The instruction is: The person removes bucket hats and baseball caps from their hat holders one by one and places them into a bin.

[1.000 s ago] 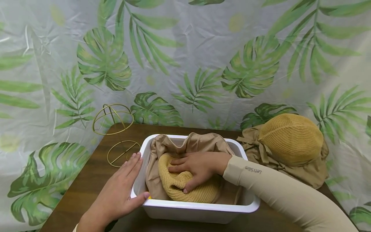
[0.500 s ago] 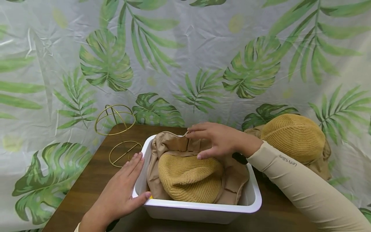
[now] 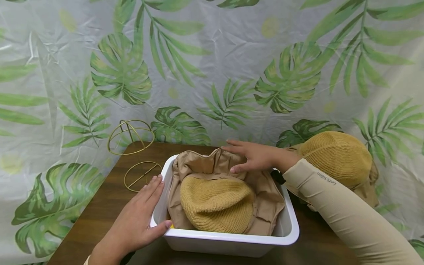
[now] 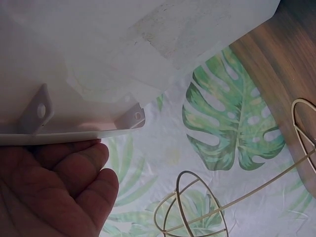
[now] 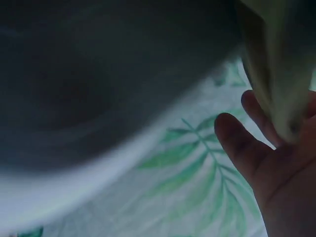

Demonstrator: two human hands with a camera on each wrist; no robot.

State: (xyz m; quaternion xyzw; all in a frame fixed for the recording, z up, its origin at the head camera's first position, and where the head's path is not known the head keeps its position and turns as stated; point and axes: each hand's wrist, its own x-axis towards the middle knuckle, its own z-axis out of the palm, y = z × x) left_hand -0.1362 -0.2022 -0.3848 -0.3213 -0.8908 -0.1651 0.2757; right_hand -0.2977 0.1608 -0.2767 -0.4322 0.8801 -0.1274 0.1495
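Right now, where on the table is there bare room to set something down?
Bare wood lies left of the left hand, and between the white tub and right sleeve. Crowded: behind that sleeve, by a yellow hat.

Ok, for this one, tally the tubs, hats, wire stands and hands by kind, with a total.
White tub: 1
Yellow knit hats: 2, one hat inside the tub, another hat outside it
Gold wire stand: 1
Hands: 2, left hand and right hand
Total: 6
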